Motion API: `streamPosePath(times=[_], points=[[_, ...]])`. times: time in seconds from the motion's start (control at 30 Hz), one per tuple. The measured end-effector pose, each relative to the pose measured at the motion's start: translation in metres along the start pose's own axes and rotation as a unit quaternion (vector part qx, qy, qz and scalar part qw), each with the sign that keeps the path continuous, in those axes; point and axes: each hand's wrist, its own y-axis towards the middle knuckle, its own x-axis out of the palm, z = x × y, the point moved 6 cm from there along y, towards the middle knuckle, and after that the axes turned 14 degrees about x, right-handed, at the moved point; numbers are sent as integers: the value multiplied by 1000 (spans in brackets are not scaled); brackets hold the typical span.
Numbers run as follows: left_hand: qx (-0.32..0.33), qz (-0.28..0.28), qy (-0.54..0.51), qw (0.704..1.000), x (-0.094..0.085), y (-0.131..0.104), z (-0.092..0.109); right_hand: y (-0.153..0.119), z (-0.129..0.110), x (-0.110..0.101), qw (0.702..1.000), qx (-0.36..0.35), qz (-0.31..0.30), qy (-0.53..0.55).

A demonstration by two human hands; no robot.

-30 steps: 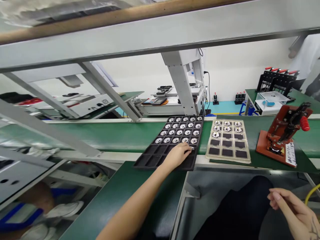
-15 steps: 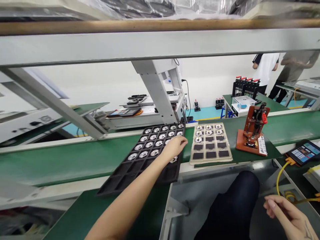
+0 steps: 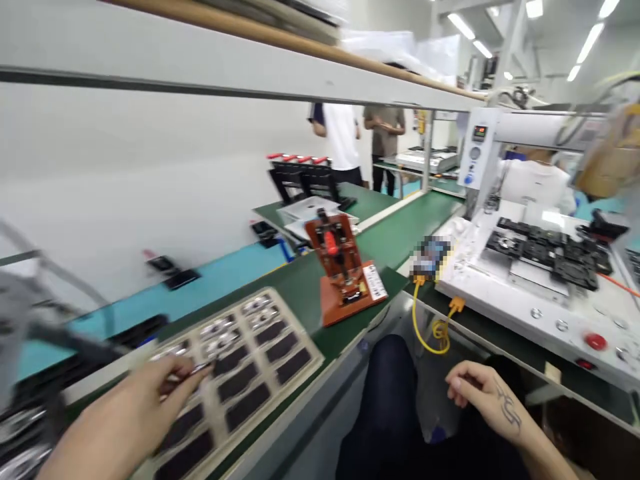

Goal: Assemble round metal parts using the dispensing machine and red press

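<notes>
My left hand (image 3: pixel 135 407) is over the left side of a cream tray (image 3: pixel 320 360), thumb and fingers pinched on a small shiny metal part (image 3: pixel 203 367), mostly hidden and blurred. Round silver parts (image 3: pixel 220 341) lie in the tray's far pockets; dark squares show in the nearer ones. At the lower left, a black tray (image 3: pixel 30 393) with silver round parts is partly in view. My right hand (image 3: pixel 483 393) hovers beside my knee, fingers curled in and nothing visible in them. A red-brown toggle-clamp fixture (image 3: pixel 345 273) stands right of the cream tray.
A white machine (image 3: pixel 500 293) with black fixtures and a red button stands at right. Beside it are a blurred handheld device (image 3: pixel 429 257) and a yellow cable (image 3: pixel 417 327). A shelf beam (image 3: pixel 250 80) crosses overhead. People (image 3: pixel 340 137) stand beyond the bench.
The view has swung right and closer to the cream tray. My left hand has moved from the black tray to the cream one, now with the metal part. My right hand stays low, fingers curled.
</notes>
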Motion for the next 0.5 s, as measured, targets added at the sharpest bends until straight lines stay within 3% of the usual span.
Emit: streamPosePath(times=[0.07, 0.13, 0.23, 0.3, 0.4, 0.5], points=[[47, -5, -29, 998, 16, 12, 46, -1, -3, 0, 1000, -5, 0, 16], [110, -55, -112, 986, 42, 21, 108, -2, -4, 3, 1000, -9, 8, 28], [192, -132, -230, 945, 83, 30, 205, -6, 4, 3, 998, -6, 39, 39], [230, -162, -297, 912, 107, 33, 255, -11, 17, -6, 997, 3, 70, 43], [257, -190, -371, 872, 134, 34, 300, -24, 43, -31, 990, 24, 129, 48], [240, -221, -423, 845, 149, 29, 312, -48, 73, -58, 981, 49, 182, 52]])
